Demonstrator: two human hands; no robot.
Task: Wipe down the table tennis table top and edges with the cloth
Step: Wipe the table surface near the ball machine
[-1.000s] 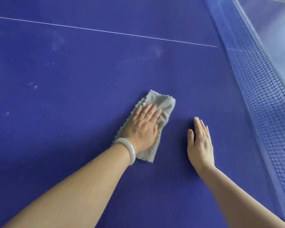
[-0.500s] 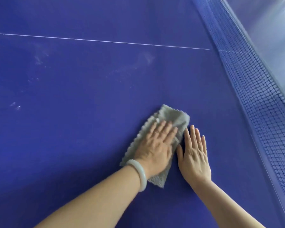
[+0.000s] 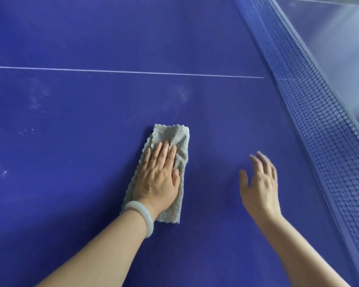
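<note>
Left hand presses flat on the grey cloth; right hand is spread and blurred. Beyond them, pale smudges mark the blue table; the net stands right of both.

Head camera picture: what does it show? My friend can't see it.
A person's left hand presses a grey cloth flat on a blue table tennis table. Their open right hand is apart from it, nearer the net. Some pale smudges show ahead of the cloth.
</note>
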